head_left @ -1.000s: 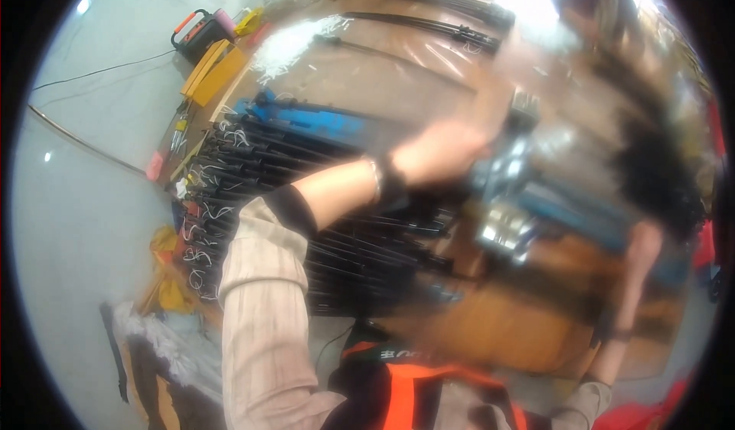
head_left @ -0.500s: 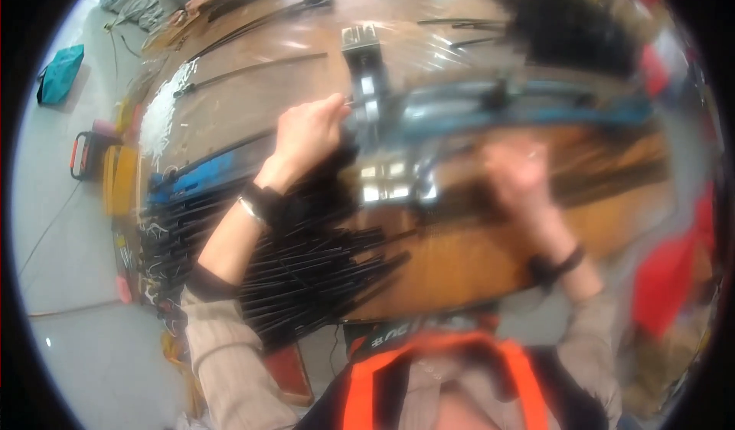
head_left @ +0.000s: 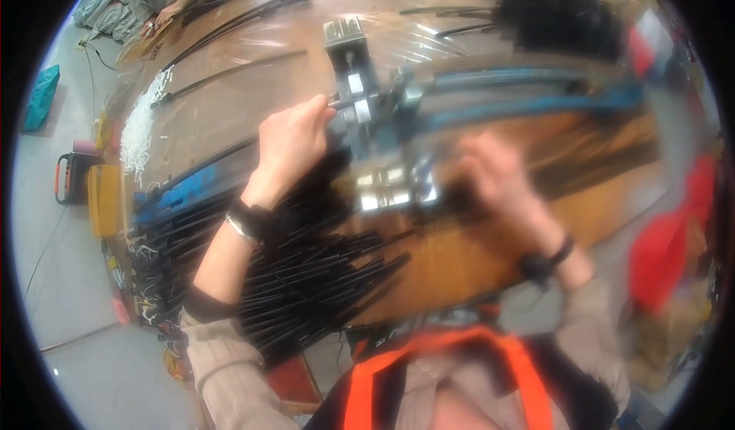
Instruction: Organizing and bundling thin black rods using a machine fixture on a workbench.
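Brown wooden worktable [head_left: 459, 261]; dark metal fixture with shiny plates [head_left: 354, 84] stands centrally; hands apart.
Left hand [head_left: 295, 143] pinches a thin dark piece [head_left: 334, 102] at the fixture's left side, apparently steadying it; blurred right hand [head_left: 498, 173] curls, contents indeterminable. Thin black rods [head_left: 321, 281] lie nearby, seemingly for reach.

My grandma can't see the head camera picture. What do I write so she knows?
The person's curled left hand is beside a black-and-silver metal device on a brown table; their right hand, blurred, is on its other side. Thin black rods lie crowded near the left forearm, and a heap of small white pieces sits farther left.
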`<act>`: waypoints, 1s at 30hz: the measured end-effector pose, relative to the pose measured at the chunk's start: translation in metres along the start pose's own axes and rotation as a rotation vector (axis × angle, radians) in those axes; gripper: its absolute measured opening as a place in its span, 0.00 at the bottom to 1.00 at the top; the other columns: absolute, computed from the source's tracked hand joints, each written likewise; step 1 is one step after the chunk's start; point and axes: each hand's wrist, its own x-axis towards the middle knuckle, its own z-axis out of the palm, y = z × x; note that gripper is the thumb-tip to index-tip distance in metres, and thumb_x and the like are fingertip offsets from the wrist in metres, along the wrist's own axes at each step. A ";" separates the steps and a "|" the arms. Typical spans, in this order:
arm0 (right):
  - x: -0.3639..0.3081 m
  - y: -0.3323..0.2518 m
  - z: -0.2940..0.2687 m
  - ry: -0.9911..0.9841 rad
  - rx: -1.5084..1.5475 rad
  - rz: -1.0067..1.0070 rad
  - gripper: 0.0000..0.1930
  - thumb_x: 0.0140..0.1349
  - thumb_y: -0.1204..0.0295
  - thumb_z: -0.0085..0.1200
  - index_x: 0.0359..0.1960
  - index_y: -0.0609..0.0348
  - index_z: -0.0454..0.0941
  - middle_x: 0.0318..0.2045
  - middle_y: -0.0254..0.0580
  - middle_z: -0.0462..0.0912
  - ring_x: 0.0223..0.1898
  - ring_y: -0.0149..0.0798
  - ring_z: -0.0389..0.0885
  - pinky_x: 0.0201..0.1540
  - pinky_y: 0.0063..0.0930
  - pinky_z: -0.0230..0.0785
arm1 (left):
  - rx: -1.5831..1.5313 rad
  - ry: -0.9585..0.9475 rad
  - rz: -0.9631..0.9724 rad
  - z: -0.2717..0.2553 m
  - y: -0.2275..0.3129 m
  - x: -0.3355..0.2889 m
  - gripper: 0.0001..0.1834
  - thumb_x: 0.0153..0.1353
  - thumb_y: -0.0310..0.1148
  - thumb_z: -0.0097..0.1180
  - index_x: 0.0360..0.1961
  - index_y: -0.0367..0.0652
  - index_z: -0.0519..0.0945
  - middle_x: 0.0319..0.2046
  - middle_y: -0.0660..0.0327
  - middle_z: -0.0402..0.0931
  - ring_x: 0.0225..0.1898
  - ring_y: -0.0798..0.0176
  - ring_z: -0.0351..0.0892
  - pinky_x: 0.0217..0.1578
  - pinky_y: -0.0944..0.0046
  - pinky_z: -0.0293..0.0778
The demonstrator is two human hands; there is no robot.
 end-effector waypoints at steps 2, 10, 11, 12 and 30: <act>0.015 0.013 0.004 0.037 0.074 0.003 0.12 0.63 0.69 0.59 0.46 0.60 0.78 0.33 0.47 0.82 0.39 0.47 0.79 0.41 0.36 0.70 | 0.056 0.056 0.047 0.007 -0.002 0.003 0.07 0.64 0.32 0.53 0.28 0.44 0.74 0.23 0.51 0.77 0.28 0.43 0.79 0.26 0.48 0.73; -0.039 -0.012 0.010 -0.198 -0.276 -0.148 0.21 0.52 0.60 0.68 0.41 0.60 0.78 0.36 0.45 0.79 0.40 0.51 0.76 0.46 0.39 0.69 | 0.168 0.120 0.366 0.006 -0.044 0.023 0.04 0.60 0.27 0.54 0.37 0.44 0.75 0.32 0.55 0.80 0.32 0.48 0.80 0.29 0.53 0.75; -0.054 -0.021 0.014 -0.189 -0.330 -0.227 0.21 0.50 0.60 0.69 0.39 0.59 0.77 0.35 0.44 0.78 0.40 0.50 0.75 0.45 0.39 0.67 | 0.188 0.138 0.391 -0.001 -0.058 0.013 0.05 0.61 0.27 0.54 0.39 0.45 0.76 0.33 0.55 0.80 0.34 0.48 0.80 0.32 0.54 0.75; -0.063 -0.027 0.021 -0.168 -0.380 -0.299 0.20 0.48 0.60 0.70 0.37 0.58 0.77 0.34 0.43 0.77 0.39 0.49 0.75 0.44 0.39 0.66 | 0.211 0.149 0.426 -0.010 -0.068 0.004 0.07 0.61 0.26 0.54 0.41 0.46 0.77 0.33 0.55 0.79 0.36 0.48 0.79 0.35 0.54 0.75; -0.036 -0.050 0.028 -0.479 0.013 -0.088 0.05 0.60 0.74 0.60 0.35 0.63 0.82 0.28 0.45 0.80 0.32 0.45 0.78 0.37 0.34 0.70 | 0.362 -0.161 -0.081 -0.042 0.004 -0.197 0.09 0.58 0.38 0.62 0.35 0.47 0.77 0.31 0.61 0.73 0.34 0.58 0.76 0.34 0.58 0.72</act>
